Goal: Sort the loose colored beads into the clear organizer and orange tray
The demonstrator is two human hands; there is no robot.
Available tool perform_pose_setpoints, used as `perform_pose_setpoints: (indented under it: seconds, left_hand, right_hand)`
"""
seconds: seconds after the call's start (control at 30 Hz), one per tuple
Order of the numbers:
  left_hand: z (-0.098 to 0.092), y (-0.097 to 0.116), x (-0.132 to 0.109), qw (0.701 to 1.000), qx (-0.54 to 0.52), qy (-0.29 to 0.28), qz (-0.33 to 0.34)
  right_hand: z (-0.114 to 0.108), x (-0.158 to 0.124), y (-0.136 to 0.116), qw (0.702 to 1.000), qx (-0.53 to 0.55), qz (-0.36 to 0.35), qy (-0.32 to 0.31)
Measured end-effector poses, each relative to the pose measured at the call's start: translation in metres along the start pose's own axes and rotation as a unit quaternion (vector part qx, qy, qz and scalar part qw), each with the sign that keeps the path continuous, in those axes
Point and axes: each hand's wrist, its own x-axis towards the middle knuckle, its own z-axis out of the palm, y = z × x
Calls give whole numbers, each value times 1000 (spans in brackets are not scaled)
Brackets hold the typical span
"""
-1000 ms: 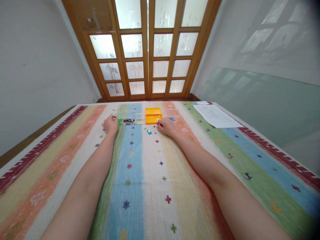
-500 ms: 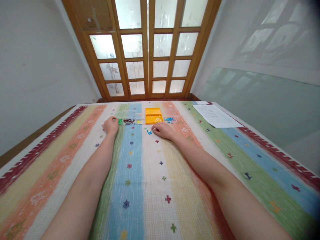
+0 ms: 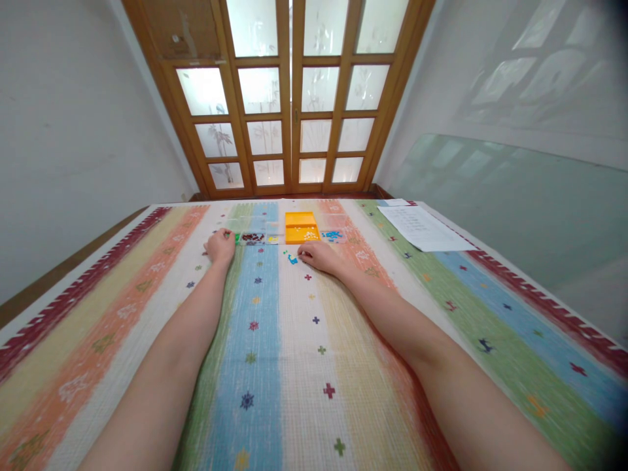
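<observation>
My left hand (image 3: pixel 220 246) is at the left end of the row of boxes, its fingers pinched together over the small green pieces (image 3: pixel 237 238). Whether a piece is between those fingertips is too small to tell. Farther right, my right hand (image 3: pixel 318 254) rests on the cloth in front of the orange box, fingers curled and closed. Anything in them is hidden. Just left of its fingertips lies a small blue object (image 3: pixel 293 260), apparently of joined pieces, with tiny green bits (image 3: pixel 285 252) beside it.
An open orange box (image 3: pixel 299 218) holds small white pieces. Clear boxes beside it contain dark brown pieces (image 3: pixel 254 238), yellow pieces (image 3: pixel 273 239) and blue pieces (image 3: pixel 332 235). Written paper sheets (image 3: pixel 422 229) lie on the right of the striped tablecloth (image 3: pixel 294 366).
My left hand has shifted slightly right, its fingertips closer over the green pieces. My right hand and the blue object look the same.
</observation>
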Motion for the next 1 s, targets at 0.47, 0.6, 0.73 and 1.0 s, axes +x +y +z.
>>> perform_pose_setpoints:
  seconds: [0.47, 0.6, 0.73, 1.0]
  left_hand:
    - [6, 18, -9, 988, 5, 11, 156]
    - [7, 24, -12, 983, 3, -4, 186]
    - [9, 32, -18, 977, 7, -22, 214]
    - [14, 59, -42, 932, 12, -98, 349]
  right_hand:
    - [-7, 3, 20, 964, -16, 194, 182]
    - [-9, 3, 26, 950, -16, 231, 210]
    - [-8, 5, 31, 943, -14, 243, 227]
    - [-5, 6, 38, 945, -44, 256, 200]
